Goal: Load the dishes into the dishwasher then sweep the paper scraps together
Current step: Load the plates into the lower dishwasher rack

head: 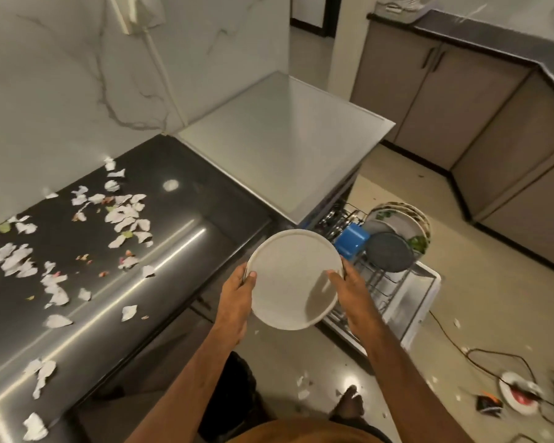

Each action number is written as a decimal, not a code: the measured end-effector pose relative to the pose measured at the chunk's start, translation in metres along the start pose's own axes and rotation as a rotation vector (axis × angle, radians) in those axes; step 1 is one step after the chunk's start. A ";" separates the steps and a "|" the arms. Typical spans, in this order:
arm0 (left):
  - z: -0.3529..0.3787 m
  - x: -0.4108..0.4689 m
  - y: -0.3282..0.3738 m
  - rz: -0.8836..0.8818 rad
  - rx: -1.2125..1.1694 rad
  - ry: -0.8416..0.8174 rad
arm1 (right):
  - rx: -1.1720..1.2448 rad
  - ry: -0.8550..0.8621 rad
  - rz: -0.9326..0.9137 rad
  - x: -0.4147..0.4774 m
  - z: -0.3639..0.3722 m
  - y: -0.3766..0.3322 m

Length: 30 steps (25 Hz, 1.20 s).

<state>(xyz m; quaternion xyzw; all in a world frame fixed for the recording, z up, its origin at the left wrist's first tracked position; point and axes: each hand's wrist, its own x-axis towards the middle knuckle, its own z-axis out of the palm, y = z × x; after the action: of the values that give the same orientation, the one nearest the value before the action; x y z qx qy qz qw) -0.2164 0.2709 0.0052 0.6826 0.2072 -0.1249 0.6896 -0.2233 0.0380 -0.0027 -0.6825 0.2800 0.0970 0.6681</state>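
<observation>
I hold a round white plate [293, 278] in both hands, above the floor just left of the dishwasher rack. My left hand [237, 298] grips its left rim with the thumb on top. My right hand [349, 294] grips the right rim. The dishwasher [285, 145] stands open, and its pulled-out lower rack [384, 282] holds a blue cup [351, 239], a dark grey plate [389, 252] and patterned plates [403, 219]. Torn paper scraps [122, 215] lie scattered over the black countertop [179, 238] at the left.
The open dishwasher door [413, 302] juts into the floor on the right. A cable [480, 356], a white plate with red on it [518, 394] and small objects lie on the floor at lower right. A few scraps [303, 386] lie by my foot. Cabinets [461, 103] line the far right.
</observation>
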 end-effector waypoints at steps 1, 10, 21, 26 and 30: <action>0.018 0.001 -0.001 0.002 0.026 -0.013 | 0.010 0.024 -0.004 0.001 -0.017 0.001; 0.192 -0.006 -0.039 0.057 0.347 -0.058 | 0.061 0.073 0.082 0.029 -0.163 0.020; 0.336 0.020 -0.035 -0.077 0.384 -0.044 | -0.171 -0.182 0.090 0.064 -0.229 0.037; 0.364 0.072 -0.034 -0.040 0.585 -0.111 | -0.174 -0.010 0.137 0.112 -0.251 0.039; 0.397 0.127 -0.033 -0.012 0.737 -0.257 | -0.337 0.185 0.058 0.163 -0.271 0.023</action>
<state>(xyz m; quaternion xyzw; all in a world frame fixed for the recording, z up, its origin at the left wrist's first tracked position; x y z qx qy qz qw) -0.0740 -0.1106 -0.0893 0.8621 0.0645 -0.2793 0.4177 -0.1668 -0.2640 -0.0810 -0.7824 0.3397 0.0984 0.5126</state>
